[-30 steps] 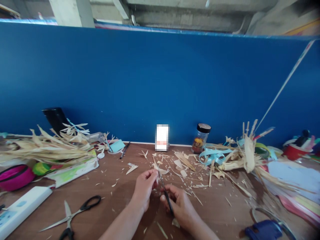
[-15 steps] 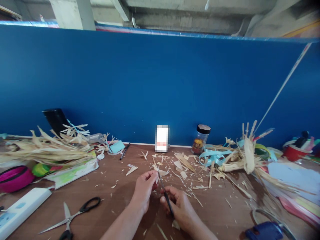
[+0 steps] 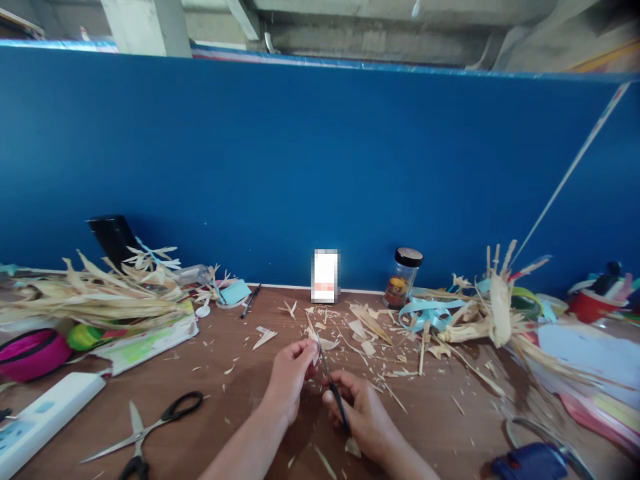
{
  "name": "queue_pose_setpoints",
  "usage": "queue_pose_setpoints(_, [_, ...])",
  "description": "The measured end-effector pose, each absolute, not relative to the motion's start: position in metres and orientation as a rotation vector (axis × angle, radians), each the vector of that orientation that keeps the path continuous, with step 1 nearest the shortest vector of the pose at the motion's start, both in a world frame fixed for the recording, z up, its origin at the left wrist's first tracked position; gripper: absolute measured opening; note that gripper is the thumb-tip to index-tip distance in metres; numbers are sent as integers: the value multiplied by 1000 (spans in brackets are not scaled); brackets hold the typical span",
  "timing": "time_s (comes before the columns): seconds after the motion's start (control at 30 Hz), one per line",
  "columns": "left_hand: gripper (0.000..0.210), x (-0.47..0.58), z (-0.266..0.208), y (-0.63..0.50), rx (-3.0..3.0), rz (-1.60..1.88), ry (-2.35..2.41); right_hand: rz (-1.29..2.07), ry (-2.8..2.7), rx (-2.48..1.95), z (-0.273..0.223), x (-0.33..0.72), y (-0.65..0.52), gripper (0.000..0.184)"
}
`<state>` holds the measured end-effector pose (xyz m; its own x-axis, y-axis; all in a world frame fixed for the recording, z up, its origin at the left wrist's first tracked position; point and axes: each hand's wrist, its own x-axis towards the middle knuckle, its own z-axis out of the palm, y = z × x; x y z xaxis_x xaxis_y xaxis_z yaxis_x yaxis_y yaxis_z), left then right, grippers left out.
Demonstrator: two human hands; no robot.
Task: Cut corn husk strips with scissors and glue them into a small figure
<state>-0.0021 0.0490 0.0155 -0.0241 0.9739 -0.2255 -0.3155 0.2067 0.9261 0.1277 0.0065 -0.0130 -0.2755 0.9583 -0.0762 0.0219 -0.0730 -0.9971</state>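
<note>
My left hand is closed in a pinch on a pale strip of corn husk, partly hidden by the fingers. Just to its right, my right hand grips slim black-handled scissors, seen nearly edge-on. Their blades point up and away, close by the left fingertips and the husk strip. Whether the blades are parted is hard to make out. Beyond both hands, husk scraps and thin shavings lie over the brown table.
A second pair of scissors lies spread at left, near a white power strip. Dried husks are heaped behind them. A lidded jar, blue ribbon and a husk figure stand right. A blue partition closes the back.
Both hands stay almost where they were, the left pinching the husk strip and the right on the scissors. The whole view has shifted very slightly.
</note>
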Motion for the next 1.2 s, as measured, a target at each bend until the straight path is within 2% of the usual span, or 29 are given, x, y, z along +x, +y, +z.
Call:
queue_pose_setpoints(1.07, [22, -3, 17, 49, 799, 1228, 1126, 1473, -1362, -1193, -11, 126, 8, 44])
queue_pose_setpoints(1.2, [23, -3, 17, 48, 787, 1214, 1140, 1480, -1356, -1181, -10, 125, 8, 39])
